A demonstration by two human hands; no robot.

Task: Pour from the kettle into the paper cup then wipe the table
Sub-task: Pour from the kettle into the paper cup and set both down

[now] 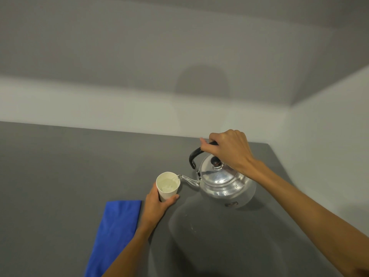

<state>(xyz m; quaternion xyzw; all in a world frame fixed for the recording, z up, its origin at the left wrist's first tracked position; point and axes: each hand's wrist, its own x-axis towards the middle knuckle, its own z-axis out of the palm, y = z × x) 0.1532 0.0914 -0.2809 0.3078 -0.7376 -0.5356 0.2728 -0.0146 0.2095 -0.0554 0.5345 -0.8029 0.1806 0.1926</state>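
Note:
A shiny metal kettle (223,182) with a black handle and lid knob is tilted to the left over the grey table (60,166). My right hand (229,150) grips its handle from above. The spout tip reaches the rim of a white paper cup (167,186), and liquid shows inside the cup. My left hand (157,204) wraps around the cup's lower side and holds it upright. A folded blue cloth (115,232) lies flat on the table just left of my left forearm.
A pale wall (139,104) runs along the table's far edge, and a second wall closes the right side (329,136). The table's far right corner sits behind the kettle. A dark shadow covers the table surface near me.

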